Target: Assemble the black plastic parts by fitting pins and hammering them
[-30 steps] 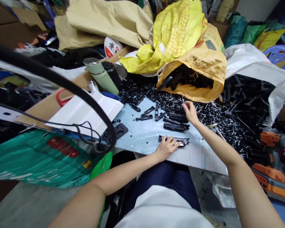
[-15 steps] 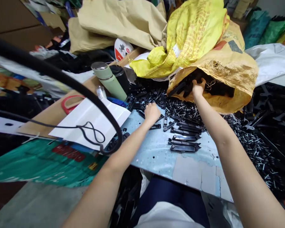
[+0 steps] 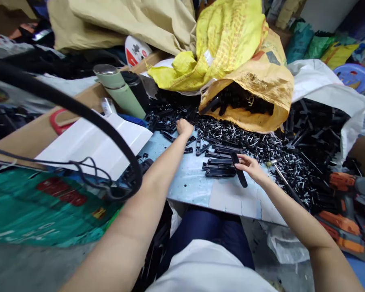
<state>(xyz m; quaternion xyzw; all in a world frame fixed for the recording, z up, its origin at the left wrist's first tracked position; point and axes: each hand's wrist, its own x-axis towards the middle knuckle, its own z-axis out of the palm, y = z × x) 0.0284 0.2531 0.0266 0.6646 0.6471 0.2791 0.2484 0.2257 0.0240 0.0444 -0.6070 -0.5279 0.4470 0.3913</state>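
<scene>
My right hand (image 3: 250,167) pinches a long flat black plastic piece (image 3: 239,170) with rounded ends, held tilted above the table's right half. Just left of it lies a row of several black slotted bars (image 3: 220,166), set side by side on the pale blue tabletop (image 3: 190,183). Farther back on the left, my left hand (image 3: 185,127) is closed, fingers down at the edge of a heap of black plastic parts (image 3: 167,115). Whatever those fingers hold is hidden. Two joined black arms (image 3: 200,147) lie near that hand.
An orange woven sack (image 3: 255,117) of black parts gapes behind a spread of black-headed screws (image 3: 261,146). At right are a hammer (image 3: 281,176) and an orange cordless drill (image 3: 342,207). Leftward stand a green bottle (image 3: 120,91), white sheet (image 3: 94,146) and dark cable loop (image 3: 121,142).
My right hand has come out of the orange sack towards me, now with a flat black piece in it. My left hand stays at the parts heap. The view has turned right.
</scene>
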